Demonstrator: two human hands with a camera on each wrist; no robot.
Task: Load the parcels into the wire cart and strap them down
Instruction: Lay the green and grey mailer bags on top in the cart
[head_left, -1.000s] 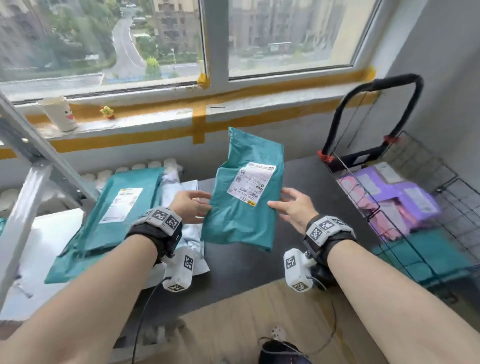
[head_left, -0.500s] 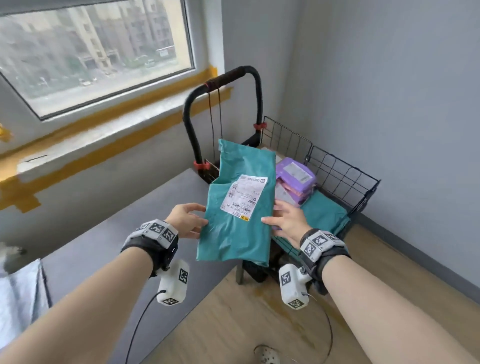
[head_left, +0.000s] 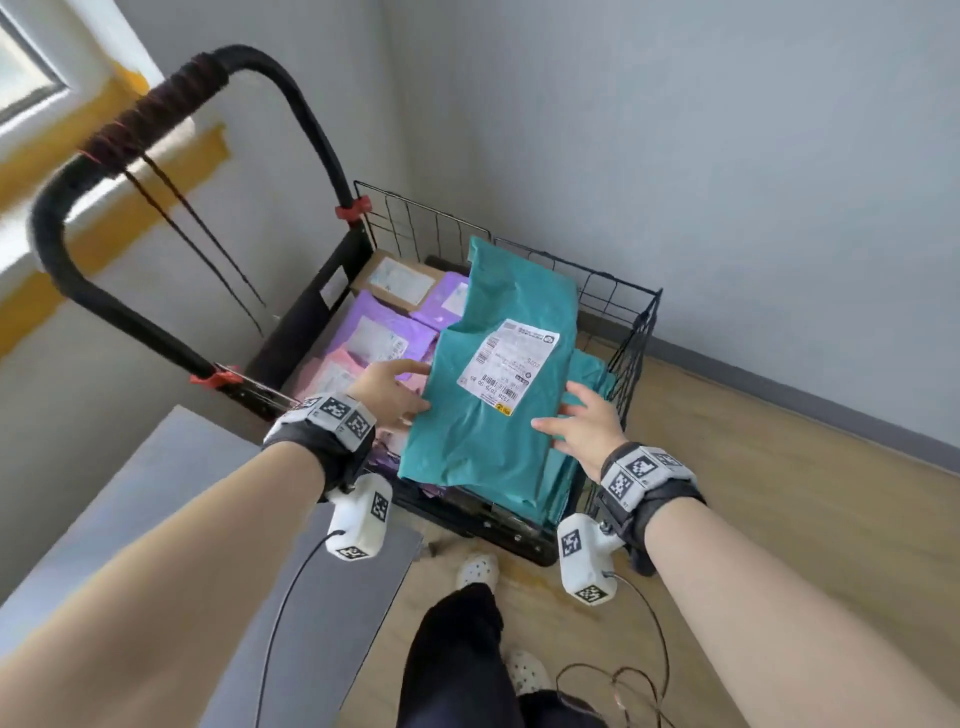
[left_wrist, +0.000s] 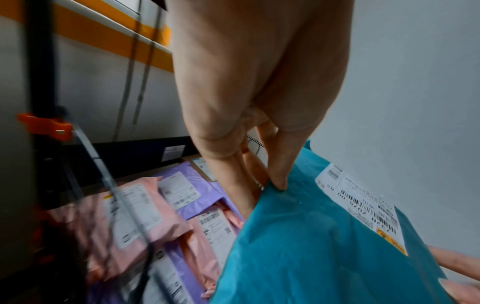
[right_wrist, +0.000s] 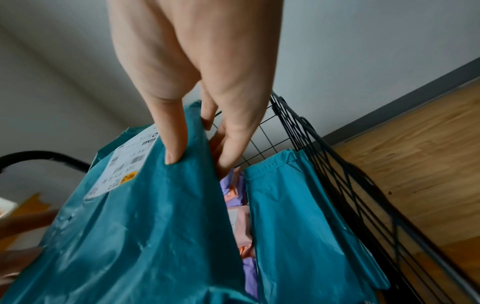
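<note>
I hold a teal parcel (head_left: 498, 405) with a white label over the black wire cart (head_left: 631, 332). My left hand (head_left: 392, 392) pinches its left edge, thumb on top and fingers underneath, as the left wrist view shows on the teal parcel (left_wrist: 324, 236). My right hand (head_left: 584, 423) pinches the right edge of the teal parcel (right_wrist: 130, 216) the same way. Inside the cart lie purple parcels (head_left: 384, 332), pink parcels (left_wrist: 135, 216), a cardboard box (head_left: 397, 280) and another teal parcel (right_wrist: 306, 226) standing against the right wire wall.
The cart's black handle (head_left: 130, 135) arches up at the left, with thin dark cords (head_left: 208, 244) hanging from it. A grey table (head_left: 171, 519) lies at lower left. Grey walls close the corner behind the cart; wooden floor (head_left: 779, 493) runs to the right.
I turned right from the table toward the cart, carrying the teal parcel in both hands. It has come down from upright in front of me to tilted over the cart's contents.
</note>
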